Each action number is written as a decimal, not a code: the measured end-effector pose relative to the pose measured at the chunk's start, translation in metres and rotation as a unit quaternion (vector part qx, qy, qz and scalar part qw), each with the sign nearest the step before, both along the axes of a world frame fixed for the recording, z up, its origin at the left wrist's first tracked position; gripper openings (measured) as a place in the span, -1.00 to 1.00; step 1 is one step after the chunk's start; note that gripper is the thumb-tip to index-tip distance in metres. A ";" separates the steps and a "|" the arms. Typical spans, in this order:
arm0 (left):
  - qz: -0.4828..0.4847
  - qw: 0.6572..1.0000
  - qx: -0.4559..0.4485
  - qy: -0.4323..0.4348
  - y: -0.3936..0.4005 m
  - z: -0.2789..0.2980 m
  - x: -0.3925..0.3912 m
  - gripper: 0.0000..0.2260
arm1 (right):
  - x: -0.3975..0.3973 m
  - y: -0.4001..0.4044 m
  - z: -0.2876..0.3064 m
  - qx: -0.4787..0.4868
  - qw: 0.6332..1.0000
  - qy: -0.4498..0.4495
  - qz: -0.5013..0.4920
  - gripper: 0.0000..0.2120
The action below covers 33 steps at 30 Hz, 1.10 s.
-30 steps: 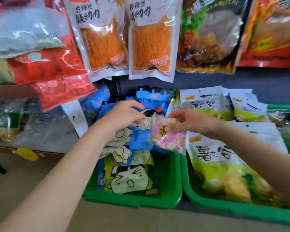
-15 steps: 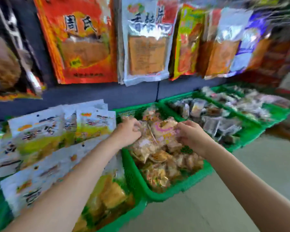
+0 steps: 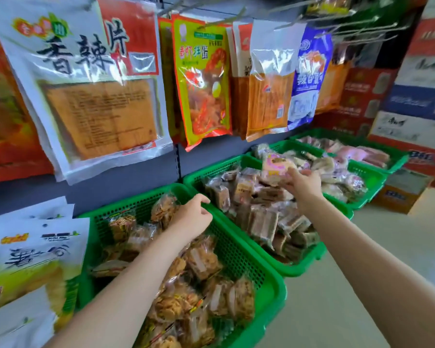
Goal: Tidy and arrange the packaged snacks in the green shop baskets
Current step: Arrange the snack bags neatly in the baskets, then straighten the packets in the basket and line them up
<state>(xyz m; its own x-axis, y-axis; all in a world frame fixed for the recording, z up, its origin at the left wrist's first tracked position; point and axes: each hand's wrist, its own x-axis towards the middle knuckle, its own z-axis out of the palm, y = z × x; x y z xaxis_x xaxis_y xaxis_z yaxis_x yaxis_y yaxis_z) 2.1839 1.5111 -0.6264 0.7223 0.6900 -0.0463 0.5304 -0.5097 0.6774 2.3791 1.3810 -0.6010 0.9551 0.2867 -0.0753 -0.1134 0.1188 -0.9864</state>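
The right hand (image 3: 302, 182) pinched a pink-labelled snack packet (image 3: 275, 167) between thumb and fingers, holding it above the second green basket (image 3: 296, 268), which was filled with brown wrapped bars (image 3: 263, 217). The left hand (image 3: 192, 217), fingers curled, rested at the far rim of the nearest green basket (image 3: 270, 292), touching a clear packet of fried crisps (image 3: 164, 205); whether it actually gripped that packet could not be told from this view. The nearest basket was heaped with similar crisp packets (image 3: 201, 295). Beyond the second basket stood a third green basket (image 3: 369, 183) of pale wrapped pieces and a fourth (image 3: 397, 160) with pink packets. White and yellow-green bags (image 3: 33, 252) lay at the left, just beside the nearest basket. Large snack bags (image 3: 96, 81) hung from hooks on the grey panel above, and stacked cartons (image 3: 417, 96) stood at the right
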 end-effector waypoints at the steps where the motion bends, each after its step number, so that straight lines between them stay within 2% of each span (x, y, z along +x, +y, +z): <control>1: -0.001 1.000 0.010 -0.008 0.001 0.001 0.007 -0.72 | 0.020 0.005 0.008 0.040 0.999 0.015 -0.014 -0.65; 2: 0.001 1.000 0.019 -0.017 0.002 0.001 0.012 -0.73 | 0.037 0.008 0.011 0.057 0.997 0.035 -0.024 -0.57; 4: 0.001 0.999 0.033 -0.026 0.005 -0.001 0.016 -0.76 | 0.051 0.010 0.007 0.005 0.998 0.059 -0.018 -0.55; 7: -0.003 0.999 0.036 -0.015 0.007 -0.009 0.010 -0.77 | 0.052 0.013 -0.018 -0.109 0.993 0.036 0.020 -0.78; 11: 0.022 0.999 0.038 0.001 0.010 -0.012 -0.012 -0.74 | 0.033 0.018 -0.022 -0.165 0.986 -0.014 0.033 -0.87; 13: 0.027 0.998 0.050 0.007 0.010 -0.009 -0.029 -0.73 | 0.012 0.022 -0.011 -0.167 0.984 -0.038 0.046 -0.93; 17: 0.044 0.995 0.092 -0.017 0.006 0.012 -0.077 -0.72 | -0.067 0.041 0.015 -0.127 0.977 -0.069 0.156 -0.79; 21: 0.116 0.978 0.117 -0.130 0.009 0.020 -0.163 -0.72 | -0.192 0.077 0.023 -0.162 0.923 -0.143 0.317 -0.73; 25: 0.230 0.952 0.120 -0.165 0.033 0.020 -0.273 -0.74 | -0.317 0.119 0.015 -0.174 0.841 -0.249 0.449 -0.78; 28: 0.293 0.936 0.143 -0.135 0.041 0.014 -0.369 -0.74 | -0.402 0.141 0.007 -0.134 0.807 -0.216 0.532 -0.90; 30: 0.330 0.923 0.167 -0.103 0.035 0.000 -0.434 -0.72 | -0.453 0.151 -0.002 -0.105 0.793 -0.179 0.573 -0.84; 31: 0.353 0.916 0.177 -0.066 0.030 -0.010 -0.465 -0.70 | -0.477 0.156 -0.008 -0.092 0.782 -0.168 0.593 -0.81; 33: 0.390 0.894 0.207 0.069 0.020 -0.027 -0.522 -0.63 | -0.524 0.165 -0.023 -0.093 0.750 -0.182 0.629 -0.87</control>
